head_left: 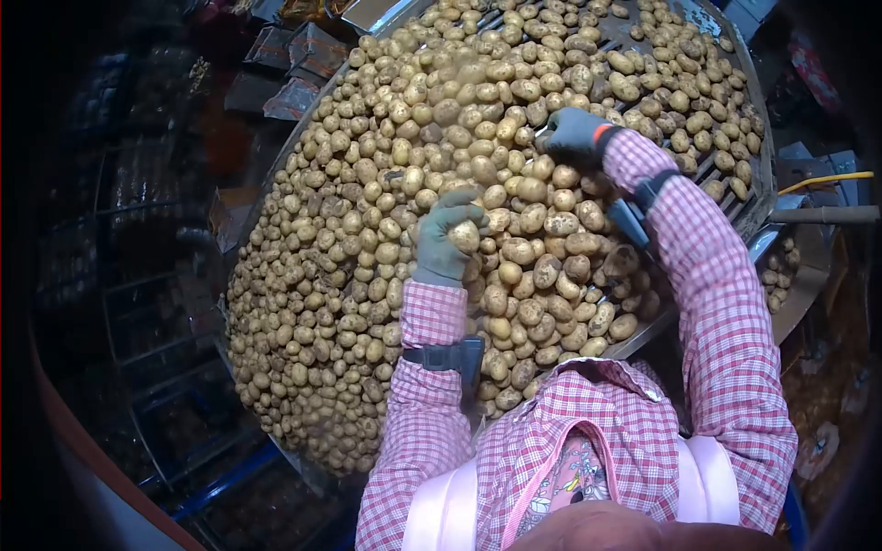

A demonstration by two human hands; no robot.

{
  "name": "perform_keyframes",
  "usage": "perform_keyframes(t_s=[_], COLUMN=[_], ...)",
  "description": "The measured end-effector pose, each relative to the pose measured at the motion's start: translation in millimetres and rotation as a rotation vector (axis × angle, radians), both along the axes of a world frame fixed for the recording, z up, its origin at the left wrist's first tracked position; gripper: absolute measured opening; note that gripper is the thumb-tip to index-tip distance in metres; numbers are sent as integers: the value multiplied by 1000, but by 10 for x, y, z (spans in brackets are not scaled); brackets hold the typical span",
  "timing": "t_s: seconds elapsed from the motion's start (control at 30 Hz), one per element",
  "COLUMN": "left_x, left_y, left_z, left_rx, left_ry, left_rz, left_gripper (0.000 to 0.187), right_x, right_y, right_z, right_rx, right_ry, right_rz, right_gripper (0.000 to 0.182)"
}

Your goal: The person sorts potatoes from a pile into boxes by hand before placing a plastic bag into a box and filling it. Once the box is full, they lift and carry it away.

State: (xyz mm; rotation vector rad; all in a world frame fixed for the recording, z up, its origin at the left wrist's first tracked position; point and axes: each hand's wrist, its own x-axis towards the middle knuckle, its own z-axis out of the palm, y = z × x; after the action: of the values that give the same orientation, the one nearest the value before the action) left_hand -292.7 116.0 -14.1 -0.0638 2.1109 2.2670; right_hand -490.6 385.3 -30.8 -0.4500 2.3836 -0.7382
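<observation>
Heaped potatoes (349,230) with brown soil marks cover a large slatted sorting table. My left hand (441,241), in a grey-green work glove, is closed around a pale potato (464,237) over the middle of the heap. Further out and to the right, my right hand (575,133), in a grey glove with an orange and black cuff, rests low among the potatoes. Its fingers are curled, and whatever they grip is hidden under the glove.
Dark slats (712,174) show between potatoes at the right. The table's metal rim (767,174) runs close to my right arm. Beyond it stands a cardboard box (797,308) with potatoes, beside a yellow hose (822,181). Crates (308,50) lie at the back left.
</observation>
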Motion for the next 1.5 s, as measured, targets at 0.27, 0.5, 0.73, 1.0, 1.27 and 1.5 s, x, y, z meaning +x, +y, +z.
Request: perform_keyframes(t_s=[0.27, 0.5, 0.73, 1.0, 1.27, 1.5], left_x=[103, 807, 1576, 2063, 2466, 2546], left_y=[999, 1320, 1333, 1067, 985, 718], left_z=[379, 734, 690, 649, 675, 706], left_rx=[70, 173, -78, -50, 149, 160], left_ry=[-319, -284, -237, -11, -170, -236], left_rz=[-150, -132, -112, -69, 155, 145], left_gripper=[33, 42, 60, 52, 26, 43], right_x=[1426, 2286, 2763, 3520, 4124, 4318], right_y=[430, 552, 336, 161, -98, -75], right_z=[417, 483, 248, 463, 676, 790], right_rx=[-992, -1223, -1237, -1180, -1049, -1231], right_ry=[-354, -522, -370, -692, -435, -519], right_rz=[-53, -412, -587, -452, -413, -378], right_gripper=[56, 31, 25, 46, 47, 57])
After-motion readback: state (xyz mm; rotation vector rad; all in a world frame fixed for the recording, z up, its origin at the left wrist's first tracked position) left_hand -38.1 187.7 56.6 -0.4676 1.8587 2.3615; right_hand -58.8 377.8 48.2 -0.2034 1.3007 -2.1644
